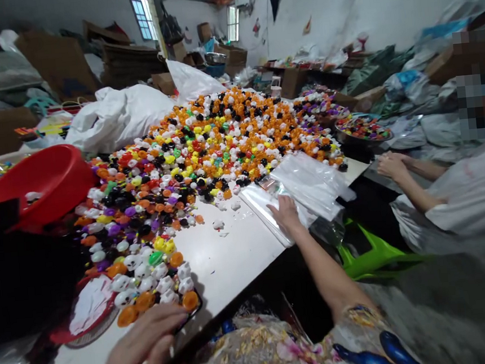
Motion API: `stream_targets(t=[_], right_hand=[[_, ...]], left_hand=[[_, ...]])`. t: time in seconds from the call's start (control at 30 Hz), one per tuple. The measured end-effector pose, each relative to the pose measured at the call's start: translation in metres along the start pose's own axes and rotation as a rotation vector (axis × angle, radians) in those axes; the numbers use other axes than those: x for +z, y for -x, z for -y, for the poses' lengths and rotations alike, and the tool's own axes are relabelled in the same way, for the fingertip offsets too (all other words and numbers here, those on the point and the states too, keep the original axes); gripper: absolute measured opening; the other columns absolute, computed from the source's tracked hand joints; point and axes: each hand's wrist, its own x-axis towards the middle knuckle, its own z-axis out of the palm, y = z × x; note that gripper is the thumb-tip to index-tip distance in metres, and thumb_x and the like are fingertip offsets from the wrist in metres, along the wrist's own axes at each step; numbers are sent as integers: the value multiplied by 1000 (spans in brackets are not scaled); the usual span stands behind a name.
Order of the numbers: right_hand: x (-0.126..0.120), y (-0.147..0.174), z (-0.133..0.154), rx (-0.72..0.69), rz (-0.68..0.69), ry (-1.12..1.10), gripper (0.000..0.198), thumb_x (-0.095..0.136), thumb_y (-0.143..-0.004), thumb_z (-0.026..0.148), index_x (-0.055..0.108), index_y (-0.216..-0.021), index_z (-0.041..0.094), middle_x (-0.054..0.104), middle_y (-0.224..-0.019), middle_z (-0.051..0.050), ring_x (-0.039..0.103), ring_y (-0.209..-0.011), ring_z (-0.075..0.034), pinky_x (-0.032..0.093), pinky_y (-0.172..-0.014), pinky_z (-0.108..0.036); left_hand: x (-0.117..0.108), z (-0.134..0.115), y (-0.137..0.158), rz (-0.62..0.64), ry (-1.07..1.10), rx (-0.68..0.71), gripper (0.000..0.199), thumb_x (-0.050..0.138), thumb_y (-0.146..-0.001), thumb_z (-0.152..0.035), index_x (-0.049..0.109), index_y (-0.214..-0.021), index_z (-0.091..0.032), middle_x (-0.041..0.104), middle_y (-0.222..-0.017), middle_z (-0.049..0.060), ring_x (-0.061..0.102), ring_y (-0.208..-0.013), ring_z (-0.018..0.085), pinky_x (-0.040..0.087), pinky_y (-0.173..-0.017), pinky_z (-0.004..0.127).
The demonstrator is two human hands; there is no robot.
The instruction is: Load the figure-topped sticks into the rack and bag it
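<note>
Head view: clear plastic bags (310, 176) are laid at the near edge of the table (235, 245), presumably for easy reach, and are touched by the right hand (287, 215), fingers partly spread; whether one is pinched cannot be told. Larger toys (134, 263) are packed closely beside the left hand (142, 349), whose fingers are loosely bent, perhaps to steady them; anything gripped beneath is hidden. Beyond, a heap of small toys (239, 142) is piled, its far side unseen. A red basin (54, 170) is partly blocked by an unidentifiable black shape (21, 269).
</note>
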Motion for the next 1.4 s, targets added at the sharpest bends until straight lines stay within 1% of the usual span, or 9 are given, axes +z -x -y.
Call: stream_targets(t=[0.13, 0.33, 0.53, 0.63, 0.77, 0.93, 1.1, 1.27, 1.4], right_hand=[[9, -7, 31, -107, 51, -24, 27, 56, -93, 36, 64, -108, 15, 63, -114, -16, 53, -107, -28, 41, -93, -37], [15, 13, 21, -74, 72, -33, 24, 53, -95, 30, 66, -103, 12, 62, -111, -20, 52, -104, -32, 42, -89, -43], [16, 14, 6, -48, 112, -35, 31, 39, -99, 21, 69, -104, 16, 62, -121, -17, 52, -110, -28, 41, -93, -41], [18, 13, 5, -34, 113, -34, 34, 48, -97, 32, 63, -124, 16, 53, -140, -17, 46, -128, -30, 36, -104, -44], [22, 15, 6, 2, 153, -83, 64, 59, -91, 43, 47, -140, 4, 39, -151, -27, 31, -143, -39, 26, -114, -55], [22, 18, 10, -97, 193, -129, 44, 45, -98, 24, 52, -138, 9, 48, -148, -19, 38, -142, -27, 25, -119, -42], [18, 18, 6, -156, 245, -161, 38, 38, -100, 20, 62, -129, 17, 56, -143, -11, 47, -136, -18, 31, -116, -32], [17, 27, -6, -213, 296, -169, 61, 58, -90, 43, 47, -145, 20, 37, -156, -9, 29, -147, -27, 19, -121, -48], [23, 39, -6, -293, 314, -184, 66, 60, -88, 44, 43, -148, 21, 33, -158, -9, 28, -147, -28, 22, -120, -47]], left_hand=[[28, -20, -11, 383, 47, -56, 27, 57, -85, -49, 75, -105, -45, 75, -111, 1, 69, -102, 26, 58, -91, 33], [51, -30, -12, 582, 81, -269, 32, 54, -86, -55, 74, -105, -38, 73, -113, 2, 64, -106, 25, 52, -96, 33], [82, -27, -41, 808, 224, -246, 49, 43, -90, -63, 73, -100, -25, 73, -100, 5, 64, -95, 21, 49, -88, 28], [105, -18, -54, 808, 336, -307, 54, 47, -86, -68, 73, -97, -21, 73, -98, 5, 63, -94, 21, 48, -89, 29], [137, -2, -65, 722, 510, -417, 61, 56, -76, -75, 73, -94, -19, 73, -95, 7, 63, -94, 23, 48, -92, 34], [168, 11, -71, 592, 685, -525, 64, 68, -64, -77, 74, -88, -18, 73, -92, 8, 64, -91, 22, 47, -94, 37], [181, 21, -71, 539, 749, -578, 65, 73, -59, -75, 73, -84, -16, 72, -87, 8, 63, -86, 20, 47, -89, 34], [185, 35, -69, 490, 767, -592, 68, 72, -57, -77, 72, -81, -13, 69, -79, 7, 60, -76, 17, 46, -82, 31], [186, 39, -68, 438, 815, -684, 67, 75, -53, -75, 72, -80, -13, 71, -82, 7, 62, -74, 16, 46, -77, 28]])
